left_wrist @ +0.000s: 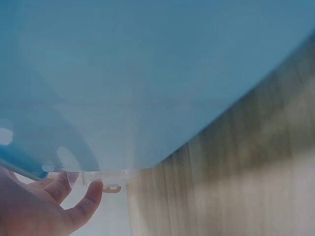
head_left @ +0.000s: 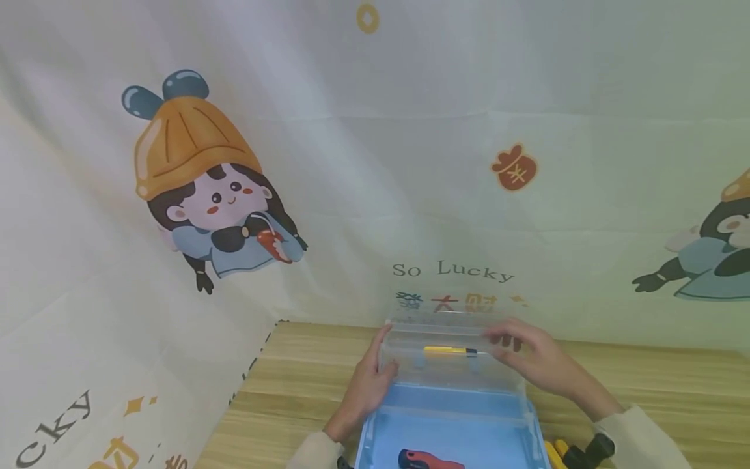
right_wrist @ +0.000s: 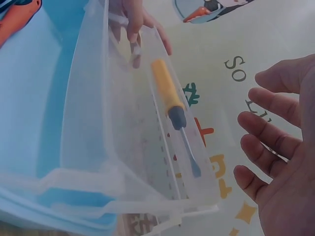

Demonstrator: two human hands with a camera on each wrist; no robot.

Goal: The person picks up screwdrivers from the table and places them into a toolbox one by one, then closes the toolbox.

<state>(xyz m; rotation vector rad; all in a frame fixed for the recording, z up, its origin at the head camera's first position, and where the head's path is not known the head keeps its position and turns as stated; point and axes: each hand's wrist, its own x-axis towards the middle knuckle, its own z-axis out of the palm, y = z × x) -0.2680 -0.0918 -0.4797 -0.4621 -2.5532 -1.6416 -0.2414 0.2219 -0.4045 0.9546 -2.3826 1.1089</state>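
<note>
Blue box with raised lid, and contents, described from near to far. Inside the blue box [head_left: 498,449] lies one tool [head_left: 430,460] with a red and black handle, cut off by the lower edge of the head view. Just beside the box on its right are yellow and black tools [head_left: 586,453], partly out of view; their number cannot be told. The box is plain, pale blue and glossy. At its far side one clear plastic lid [head_left: 451,372], colourless and slightly cloudy, stands tilted up. The left hand [head_left: 369,381] grips the lid's left edge, above the box's far left corner. The right hand [head_left: 536,355], beyond the box's far right corner, is released, its fingers loosely bent and just apart from the lid. Within the lid, beyond the box, rests one screwdriver [head_left: 448,350]: yellow handle, dark grey collar, slim metal shaft with a flattened tip. The wood-grained tabletop [head_left: 656,378] extends around the box. Behind the box hangs one pale cloth [head_left: 387,163], printed with two capped cartoon figures, one red pouch and one yellow ring.
</note>
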